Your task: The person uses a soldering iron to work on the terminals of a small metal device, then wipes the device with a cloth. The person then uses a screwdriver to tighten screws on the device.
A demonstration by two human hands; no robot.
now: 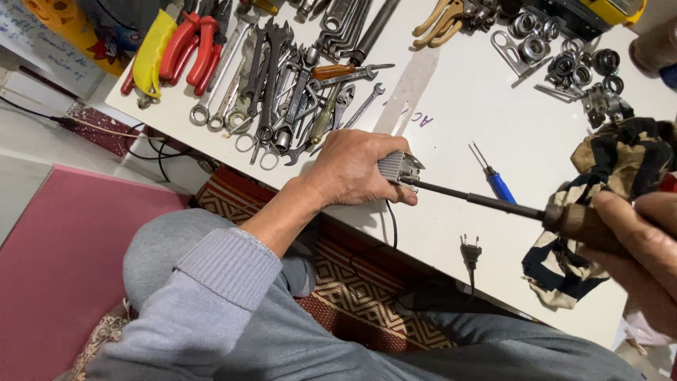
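Ribbed grey metal block sits at frame centre on the white table, near its lower edge, with the left hand closed over it, fingers curled round its near end and thumb along the lower side. A dark rod tool runs from the block's right face toward the right edge of the frame, its brown wooden handle gripped by the right hand, fingers wrapped shut around it. A striped black-and-cream rag lies bunched behind and under that hand. A blue-handled two-pronged tool lies on the table just above the rod, not touching it. A black plug hangs at the table's lower edge below the rod. Spanners are heaped at upper centre-left, red-handled pliers at upper left, and bearings are scattered at upper right.
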